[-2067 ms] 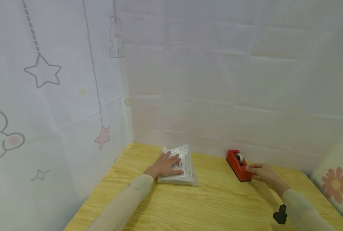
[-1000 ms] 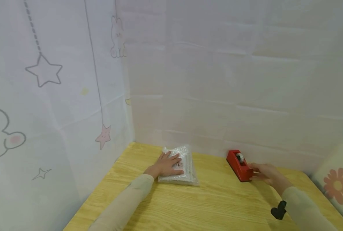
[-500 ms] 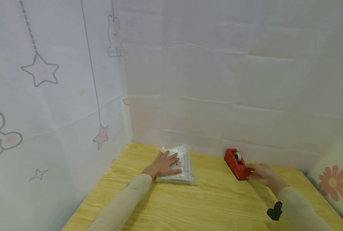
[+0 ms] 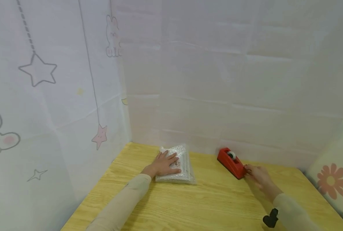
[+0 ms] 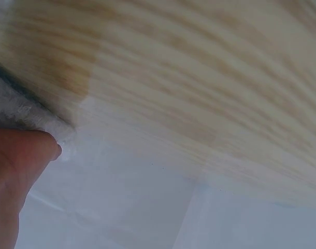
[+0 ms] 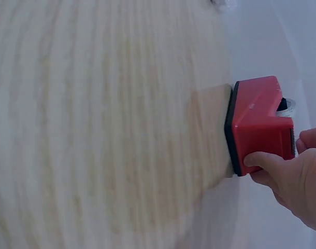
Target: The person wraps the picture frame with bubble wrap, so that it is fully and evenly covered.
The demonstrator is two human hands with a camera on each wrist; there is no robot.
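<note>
In the head view, my left hand lies flat with spread fingers on a clear bubble-wrap package, which has a small print under the palm. The left wrist view shows one finger at the edge of the bubble wrap. To the right, my right hand grips the front end of a red tape dispenser. In the right wrist view, a fingertip presses the front of the dispenser while others bend close to its toothed cutter. A white tape roll sits in it.
The yellow wood-grain table runs back to a pale cloth wall. Another printed cloth hangs along the left side. A black heart-shaped piece shows beside the right sleeve.
The tape dispenser has shifted a little left, its back end swinging left, with my right hand following. My left hand stays on the bubble-wrap package. The head view has drifted slightly.
</note>
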